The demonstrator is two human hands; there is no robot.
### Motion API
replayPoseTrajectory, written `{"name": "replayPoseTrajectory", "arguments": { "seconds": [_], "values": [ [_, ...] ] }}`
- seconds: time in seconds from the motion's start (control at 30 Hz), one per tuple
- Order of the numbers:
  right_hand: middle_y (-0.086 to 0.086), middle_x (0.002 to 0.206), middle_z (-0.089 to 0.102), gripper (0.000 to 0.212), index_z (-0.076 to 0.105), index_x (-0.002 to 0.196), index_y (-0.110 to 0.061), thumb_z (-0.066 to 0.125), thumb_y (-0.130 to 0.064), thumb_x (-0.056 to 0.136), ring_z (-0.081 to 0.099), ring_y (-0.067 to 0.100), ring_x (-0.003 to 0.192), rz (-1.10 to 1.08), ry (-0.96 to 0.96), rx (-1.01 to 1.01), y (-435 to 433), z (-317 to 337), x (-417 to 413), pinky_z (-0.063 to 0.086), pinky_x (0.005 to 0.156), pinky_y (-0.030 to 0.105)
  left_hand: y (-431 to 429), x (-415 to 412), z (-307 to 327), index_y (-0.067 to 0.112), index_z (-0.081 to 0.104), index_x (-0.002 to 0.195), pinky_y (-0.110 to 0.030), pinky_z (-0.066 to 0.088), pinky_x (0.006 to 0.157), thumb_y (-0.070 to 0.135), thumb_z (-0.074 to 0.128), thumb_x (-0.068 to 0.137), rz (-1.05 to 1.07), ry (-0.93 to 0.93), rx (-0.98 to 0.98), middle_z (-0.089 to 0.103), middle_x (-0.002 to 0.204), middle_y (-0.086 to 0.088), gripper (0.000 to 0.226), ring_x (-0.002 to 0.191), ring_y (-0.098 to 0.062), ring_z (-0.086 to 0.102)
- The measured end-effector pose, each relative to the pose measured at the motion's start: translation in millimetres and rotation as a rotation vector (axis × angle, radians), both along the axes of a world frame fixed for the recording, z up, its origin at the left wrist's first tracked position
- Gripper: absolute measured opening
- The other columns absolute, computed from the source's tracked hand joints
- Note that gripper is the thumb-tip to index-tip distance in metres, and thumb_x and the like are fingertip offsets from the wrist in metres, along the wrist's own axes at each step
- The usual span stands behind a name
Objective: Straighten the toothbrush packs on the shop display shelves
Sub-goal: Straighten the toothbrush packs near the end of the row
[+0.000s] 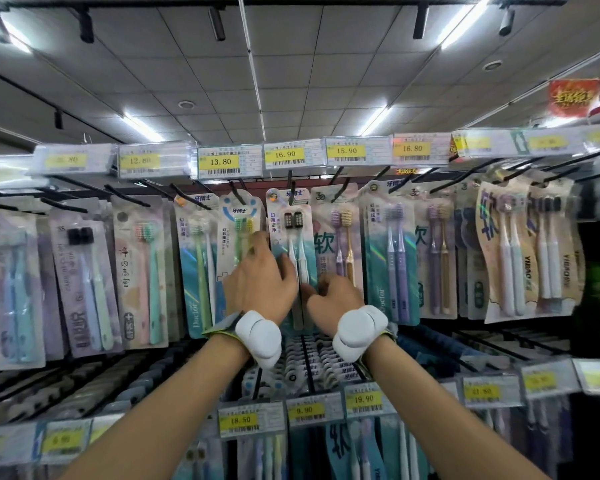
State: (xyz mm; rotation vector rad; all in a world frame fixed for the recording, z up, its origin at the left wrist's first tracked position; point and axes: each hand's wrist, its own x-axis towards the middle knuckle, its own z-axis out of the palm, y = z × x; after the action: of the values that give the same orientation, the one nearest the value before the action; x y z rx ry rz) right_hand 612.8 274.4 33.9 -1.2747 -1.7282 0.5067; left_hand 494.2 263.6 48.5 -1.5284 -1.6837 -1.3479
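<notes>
Toothbrush packs hang in a row from black hooks on the top rail. Both hands are raised to the pack with two black-headed brushes (293, 223) at the centre. My left hand (260, 282) grips its left edge, fingers curled onto the pack front and partly over the green-and-yellow brush pack (239, 233) beside it. My right hand (336, 299) is closed on the lower right edge of the same pack, next to the purple-and-gold brush pack (342, 237). The pack's lower part is hidden behind my hands. Both wrists carry white bands.
Yellow price tags (284, 154) line the rail above the hooks. Several more packs hang left (146, 271) and right (399, 258), some tilted at the far right (510, 254). A lower row of hooks and price tags (363, 399) sits under my forearms.
</notes>
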Motion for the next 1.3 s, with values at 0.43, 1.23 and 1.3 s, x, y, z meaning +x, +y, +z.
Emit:
{"name": "replayPoseTrajectory", "arguments": {
  "seconds": [0.43,1.23,1.3],
  "values": [
    [-0.01,0.084,0.066,0.018,0.06,0.099,-0.021,0.068,-0.032,0.088,0.064,0.011,0.078,-0.168,0.264,0.26,-6.7,-12.3,49.1,0.051,0.066,0.029,1.0,31.7,-9.9,0.009,0.05,0.115,-0.044,0.055,0.079,0.028,0.063,0.088,0.009,0.09,0.163,0.041,0.13,-0.014,0.035,0.115,-0.033,0.048],
    [-0.008,0.06,0.055,0.026,0.047,0.072,-0.03,0.063,-0.041,0.09,0.054,0.005,0.056,-0.071,0.073,0.471,-16.3,-30.9,42.2,0.045,0.053,0.02,4.8,22.6,-8.1,0.017,0.059,0.121,-0.039,0.051,0.079,0.03,0.048,0.102,-0.219,0.147,0.008,0.059,0.123,-0.003,0.025,0.102,-0.027,0.061],
    [-0.008,0.057,0.047,0.032,0.04,0.07,-0.032,0.058,-0.035,0.096,0.048,0.003,0.05,-0.022,0.118,0.434,-16.4,-29.3,45.2,0.039,0.049,0.017,5.9,20.2,-7.7,0.019,0.057,0.123,-0.043,0.053,0.081,0.033,0.048,0.102,-0.25,0.132,0.018,0.062,0.122,-0.003,0.026,0.102,-0.027,0.062]
  ]
}}
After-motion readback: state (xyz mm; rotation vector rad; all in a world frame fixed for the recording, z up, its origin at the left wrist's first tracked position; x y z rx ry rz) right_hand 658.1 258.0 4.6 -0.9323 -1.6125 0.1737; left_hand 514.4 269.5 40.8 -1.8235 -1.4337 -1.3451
